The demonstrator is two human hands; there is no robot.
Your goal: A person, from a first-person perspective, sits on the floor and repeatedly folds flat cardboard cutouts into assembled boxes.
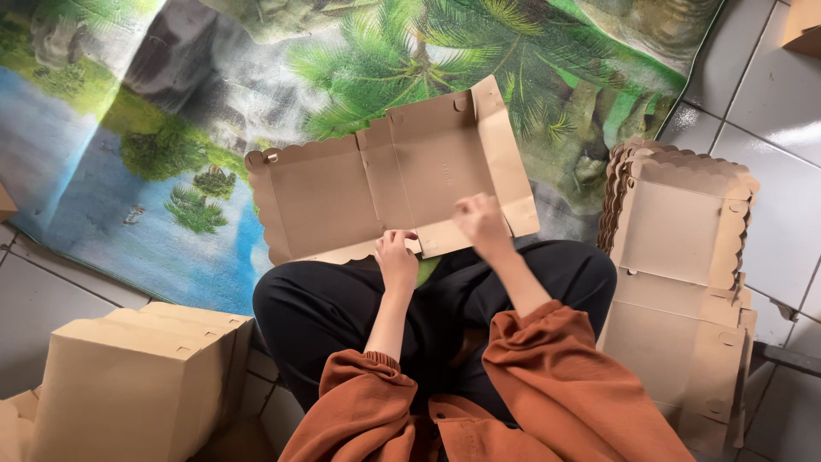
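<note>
Flat cardboard blank [385, 192] lies on the printed mat [128, 171] before my knees, unfolded. My left hand [396, 257] and right hand [481, 224] both pinch its near flap. Finished boxes [137, 376] left; flat stack [684, 257] remains right.

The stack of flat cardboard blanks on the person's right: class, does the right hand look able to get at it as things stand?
Probably yes. The stack of flat blanks lies uncovered on the floor beside the right knee, with nothing between it and the right hand. That hand, though, is pressing on the unfolded blank on the lap and would have to let go.
</note>
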